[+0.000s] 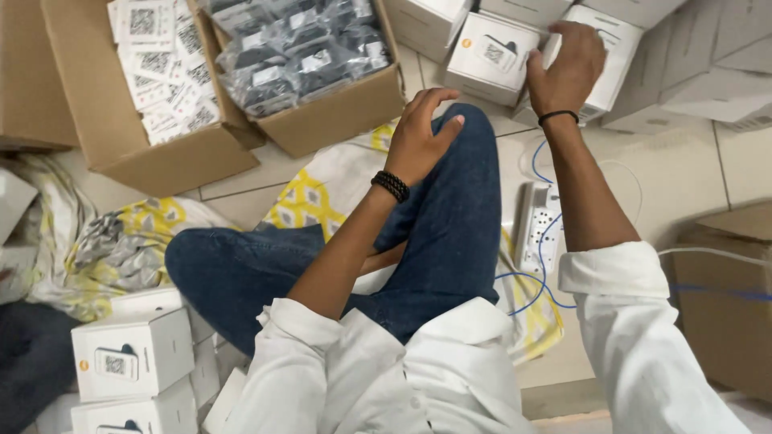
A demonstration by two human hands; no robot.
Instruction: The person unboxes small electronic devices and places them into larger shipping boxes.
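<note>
We sit cross-legged on the tiled floor (691,173) with our work spread around us. Our right hand (569,68) reaches forward and lies on a small white box (605,56), fingers curled over its top edge; the grip looks closed lightly around that box, which stands among other white boxes stacked ahead of us, one of them (492,55) touching it on the left. We judge the box is only being taken up or set down, not lifted clear. Our left hand (420,137) rests on our raised knee (462,153), fingers loosely bent and holding nothing.

As to progress, we judge it partway. A stack of white boxes (133,358) sits by our left hip, and more wait in front. Two cardboard cartons are open: one (112,120) holds white printed slips, the other (338,112) grey plastic pouches, both well filled. A white power strip (537,229) with a blue wire lies beside our right leg.
</note>
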